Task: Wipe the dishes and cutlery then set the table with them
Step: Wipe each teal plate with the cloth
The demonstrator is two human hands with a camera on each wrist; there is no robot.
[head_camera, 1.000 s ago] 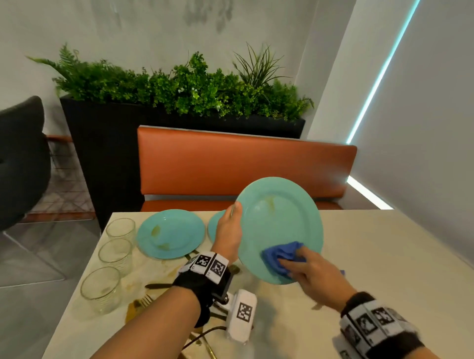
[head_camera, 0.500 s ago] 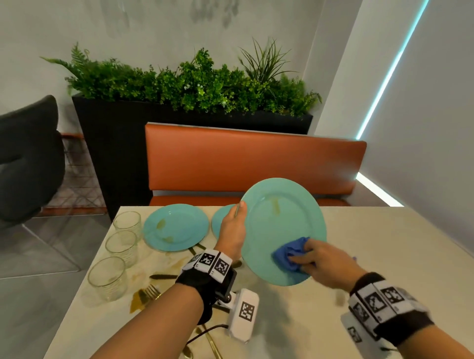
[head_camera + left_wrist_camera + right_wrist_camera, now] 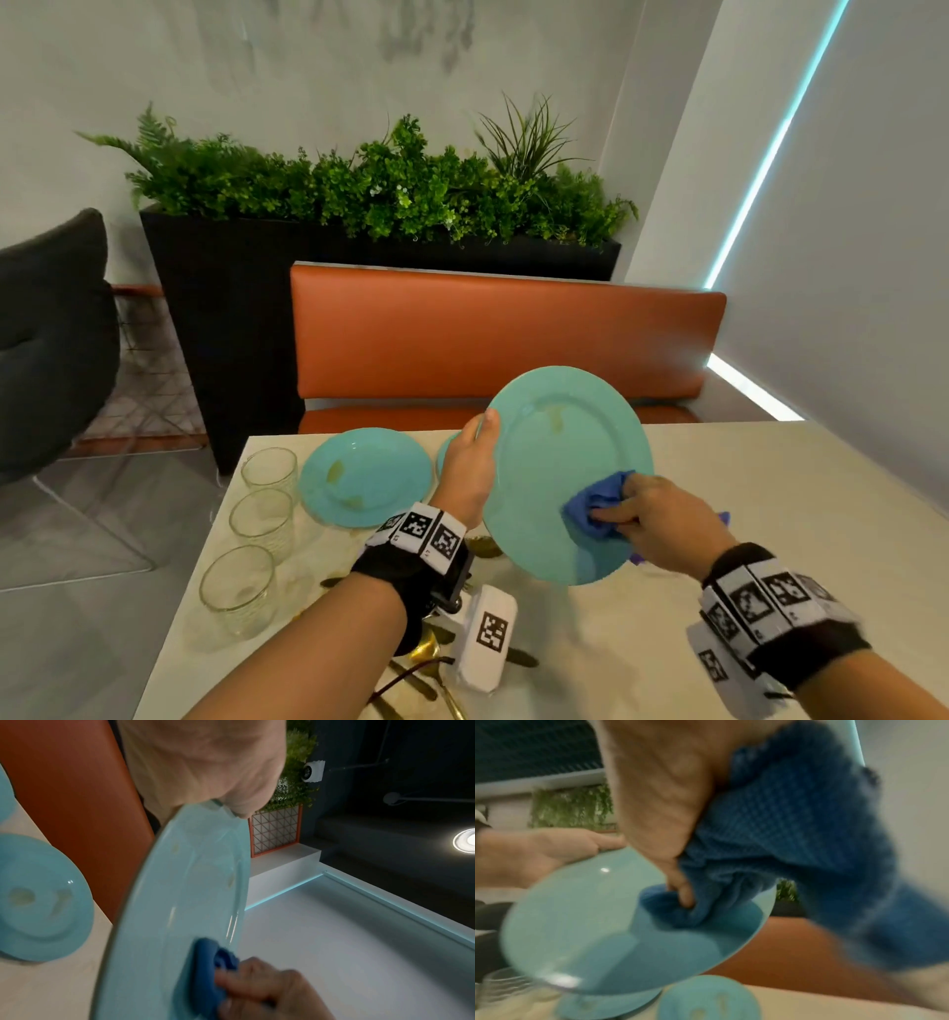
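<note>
A teal plate (image 3: 554, 462) (image 3: 185, 892) (image 3: 577, 912) is held tilted above the table, with a yellowish smear near its top. My left hand (image 3: 470, 465) (image 3: 205, 764) grips its left rim, thumb on the face. My right hand (image 3: 652, 519) (image 3: 664, 801) pinches a bunched blue cloth (image 3: 595, 506) (image 3: 205, 973) (image 3: 782, 833) and presses it against the plate's lower right part. Another stained teal plate (image 3: 362, 475) (image 3: 38, 902) lies flat on the table, and a smaller one (image 3: 445, 455) (image 3: 706, 998) peeks out behind my left hand.
Three empty glasses (image 3: 239, 586) stand in a row along the table's (image 3: 770, 514) left edge. Gold cutlery (image 3: 436, 668) lies under my left forearm. An orange bench (image 3: 503, 334) and a black planter (image 3: 231, 308) stand behind the table; a dark chair (image 3: 46, 334) is at left.
The cloth in my right hand has slid rightward across the plate's lower part. The left hand keeps the same grip on the rim, and the head view has shifted slightly.
</note>
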